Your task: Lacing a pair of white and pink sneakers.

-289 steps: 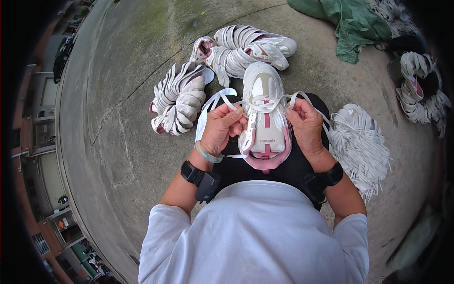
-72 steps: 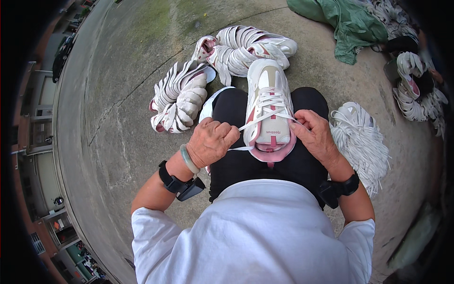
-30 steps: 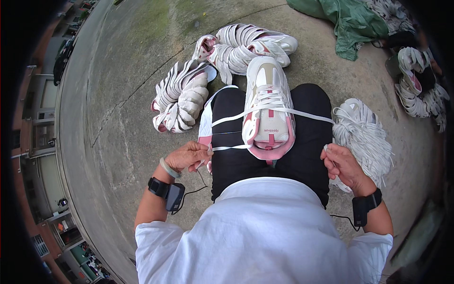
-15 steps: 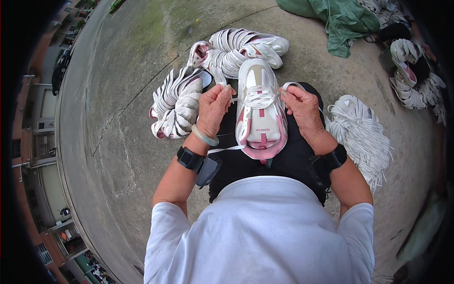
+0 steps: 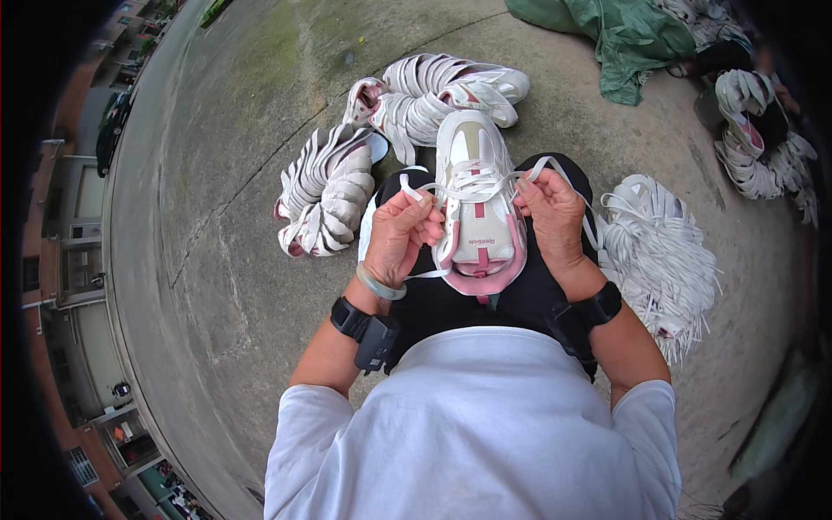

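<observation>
A white sneaker upper [image 5: 482, 227] with pink lining and a beige toe lies on my lap, its toe pointing away from me. White lace [image 5: 475, 184] crosses its tongue through the eyelets. At the shoe's left side my left hand [image 5: 404, 227] is closed, pinching a lace whose end sticks up past the fingers. My right hand [image 5: 553, 210] pinches the lace on the right side, and a loop of it arches above the knuckles. A loose strand runs beneath my left hand toward the heel opening.
Stacked shoe uppers [image 5: 328, 195] lie on the concrete at left, with another curved stack [image 5: 425, 95] beyond the toe. At right sits a bundle of white laces [image 5: 660, 260]. A green sack [image 5: 628, 43] and more uppers [image 5: 750, 143] are at far right.
My left hand has moved down and slightly right, closer to the shoe's side, with the lace end now showing above it. My right hand has shifted only slightly.
</observation>
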Motion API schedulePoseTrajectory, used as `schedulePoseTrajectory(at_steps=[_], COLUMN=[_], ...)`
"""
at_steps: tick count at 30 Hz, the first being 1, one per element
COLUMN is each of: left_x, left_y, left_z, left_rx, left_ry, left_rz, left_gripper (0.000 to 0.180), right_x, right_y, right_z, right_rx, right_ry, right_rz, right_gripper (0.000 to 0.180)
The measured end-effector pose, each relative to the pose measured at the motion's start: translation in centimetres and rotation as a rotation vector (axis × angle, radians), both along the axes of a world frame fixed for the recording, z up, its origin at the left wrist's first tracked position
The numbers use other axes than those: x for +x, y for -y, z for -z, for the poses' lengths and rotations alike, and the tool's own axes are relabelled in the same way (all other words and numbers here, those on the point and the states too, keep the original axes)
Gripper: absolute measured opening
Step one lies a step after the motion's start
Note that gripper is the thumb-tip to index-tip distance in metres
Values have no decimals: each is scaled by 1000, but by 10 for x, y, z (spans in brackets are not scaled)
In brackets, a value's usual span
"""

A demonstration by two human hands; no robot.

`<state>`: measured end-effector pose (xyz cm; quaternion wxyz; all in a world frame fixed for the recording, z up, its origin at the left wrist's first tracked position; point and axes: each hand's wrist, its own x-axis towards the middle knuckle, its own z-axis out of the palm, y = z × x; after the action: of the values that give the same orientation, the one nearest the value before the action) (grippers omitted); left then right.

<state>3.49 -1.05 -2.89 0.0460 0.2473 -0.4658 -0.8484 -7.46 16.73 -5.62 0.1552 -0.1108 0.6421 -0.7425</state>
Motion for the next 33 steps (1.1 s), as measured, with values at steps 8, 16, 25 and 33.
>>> schedulePoseTrajectory(at_steps=[8, 16, 25, 33], left_x=[2, 4, 8, 10], left_y=[4, -2, -2, 0], left_z=[6, 8, 7, 10], left_rx=[-306, -378, -385, -369], left_ry=[84, 75, 65, 46], left_rz=[47, 58, 72, 80], left_gripper=[15, 20, 18, 18], right_x=[1, 1, 6, 3], right_y=[0, -2, -6, -5], right_z=[1, 3, 4, 6], right_rx=[-87, -95, 9, -95], right_ry=[22, -15, -174, -68], right_rz=[25, 16, 17, 0], right_gripper=[8, 10, 8, 6])
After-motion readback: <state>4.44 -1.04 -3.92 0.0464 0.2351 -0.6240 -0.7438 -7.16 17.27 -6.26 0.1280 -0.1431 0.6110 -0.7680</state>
